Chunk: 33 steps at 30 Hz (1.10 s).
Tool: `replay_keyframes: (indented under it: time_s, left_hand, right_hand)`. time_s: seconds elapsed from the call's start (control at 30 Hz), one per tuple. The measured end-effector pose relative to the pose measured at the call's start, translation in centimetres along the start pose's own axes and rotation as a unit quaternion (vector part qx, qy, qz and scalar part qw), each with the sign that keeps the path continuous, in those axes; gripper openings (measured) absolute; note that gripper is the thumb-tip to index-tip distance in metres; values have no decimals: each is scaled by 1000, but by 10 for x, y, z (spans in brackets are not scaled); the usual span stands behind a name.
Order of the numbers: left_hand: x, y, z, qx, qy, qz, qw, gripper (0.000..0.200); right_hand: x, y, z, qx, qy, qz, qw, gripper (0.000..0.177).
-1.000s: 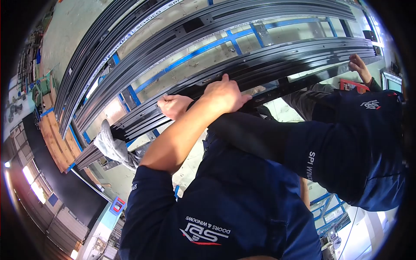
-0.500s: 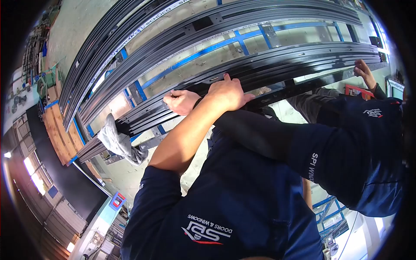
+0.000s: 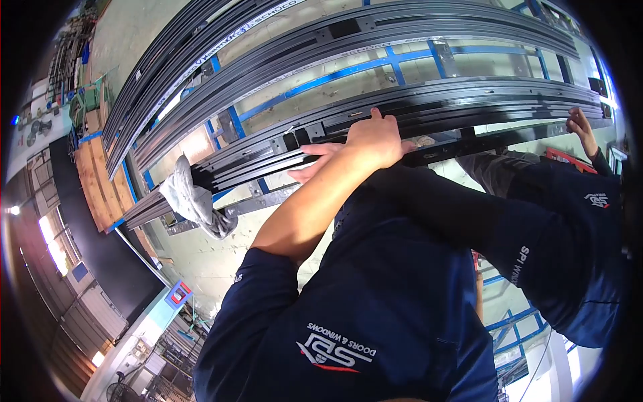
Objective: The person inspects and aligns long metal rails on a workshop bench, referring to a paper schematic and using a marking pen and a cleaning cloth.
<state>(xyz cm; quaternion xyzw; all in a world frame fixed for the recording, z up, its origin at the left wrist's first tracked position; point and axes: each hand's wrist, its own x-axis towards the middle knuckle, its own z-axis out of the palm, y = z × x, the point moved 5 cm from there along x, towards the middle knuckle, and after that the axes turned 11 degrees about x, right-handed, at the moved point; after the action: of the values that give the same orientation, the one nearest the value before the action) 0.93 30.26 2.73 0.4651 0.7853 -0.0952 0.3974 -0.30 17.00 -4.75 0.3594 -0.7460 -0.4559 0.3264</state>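
Left hand [image 3: 378, 137] grips the black profile [image 3: 469, 100], fingers curled over; grey rag [image 3: 194, 197] drapes its end

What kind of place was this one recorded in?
Probably a door and window workshop: long dark profiles lie on a blue rack, and the shirt logo reads Doors & Windows.

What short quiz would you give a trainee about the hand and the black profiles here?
1. True or false: the left hand grips the stack of black profiles.
2. What hangs from the near end of the stack? A: a grey rag. B: a red bucket. C: a coil of rope.
3. Fill in: the support frame beneath the profiles is painted ____.
Key: 1 true; 2 A; 3 blue.
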Motion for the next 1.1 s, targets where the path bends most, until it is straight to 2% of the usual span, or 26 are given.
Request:
replay_keyframes:
  time_s: [0.03, 0.07, 0.1, 0.13, 0.17, 0.2, 0.23, 0.27, 0.33, 0.4, 0.47, 0.5, 0.53, 0.57, 0.6, 0.67, 0.7, 0.73, 0.77, 0.8, 0.87, 0.9, 0.93, 0.97, 1.0, 1.1]
  left_hand:
    - [-4, -1, -2, -23, 47, 9, 999, 65]
    - [-11, -4, 4, -23, 47, 8, 999, 65]
    - [-24, -13, -2, -103, 191, 17, 976, 56]
    - [-38, -26, -6, -180, 328, 27, 927, 48]
    - [-48, -45, -3, -159, 395, 11, 905, 44]
    - [-58, -67, 0, -136, 460, -5, 878, 41]
    - [-69, -90, 4, -132, 478, -38, 868, 41]
    - [-82, -114, 9, -127, 495, -71, 857, 42]
    - [-98, -157, 29, -119, 514, -122, 841, 43]
    - [-106, -188, 51, -116, 498, -149, 846, 44]
    - [-106, -199, 62, -109, 491, -144, 852, 43]
    - [-104, -202, 66, -140, 491, -136, 849, 42]
    - [-101, -205, 70, -172, 491, -129, 844, 40]
    - [-99, -204, 73, -174, 493, -130, 843, 40]
    - [-95, -203, 75, -196, 492, -121, 840, 39]
    - [-88, -200, 81, -220, 492, -111, 835, 37]
    - [-86, -199, 83, -204, 509, -111, 829, 36]
    - [-82, -196, 86, -189, 524, -111, 823, 34]
    - [-81, -195, 88, -166, 535, -111, 821, 34]
    - [-77, -199, 92, -167, 558, -99, 807, 33]
    - [-69, -197, 97, -190, 563, -99, 798, 31]
    - [-67, -196, 97, -186, 577, -98, 789, 30]
    - [-61, -203, 104, -204, 571, -100, 789, 28]
    - [-61, -204, 106, -190, 573, -96, 791, 26]
    - [-62, -203, 103, -171, 580, -95, 791, 25]
    - [-67, -193, 96, -150, 552, -114, 812, 22]
  right_hand:
    - [2, 3, -1, 3, 5, -14, 1000, 71]
    - [3, 11, -2, 6, 9, -27, 1000, 72]
    - [3, 21, -3, 10, 11, -40, 999, 73]
    - [59, 27, 16, 14, 11, -52, 999, 74]
    - [110, 54, 30, 18, 10, -63, 998, 76]
    - [-4, 27, 2, 22, 10, -74, 997, 77]
    - [-137, 3, -26, 26, 9, -83, 996, 78]
    - [-132, 7, -28, 29, 10, -92, 995, 79]
    - [-167, 36, -34, -92, 49, -154, 983, 82]
    - [-220, 50, -30, -145, 50, -159, 975, 83]
    - [-296, 63, -26, -201, 2, -226, 953, 82]
    - [-341, 72, -27, -323, 4, -337, 884, 80]
    - [-385, 77, -25, -436, 6, -437, 787, 78]
    - [-409, 43, -73, -438, 8, -438, 785, 78]
    - [-423, -41, -158, -437, 100, -569, 689, 63]
    - [-423, -127, -378, -387, 268, -772, 428, 35]
    - [-429, -132, -413, -339, 339, -835, 272, 25]
    - [-444, -150, -423, -335, 339, -837, 269, 25]
    - [-461, -166, -428, -372, 514, -758, 151, 34]
    - [-458, -147, -418, -380, 669, -639, 31, 43]
    - [-430, -103, -404, -367, 449, -807, 108, 30]
    - [-423, -98, -398, -340, 398, -846, 101, 28]
    - [-420, -96, -401, -311, 397, -841, 195, 29]
    - [-409, -78, -386, -314, 318, -874, 193, 38]
    - [-418, -92, -389, -304, 320, -878, 185, 41]
    - [-419, -79, -381, -283, 221, -890, 280, 46]
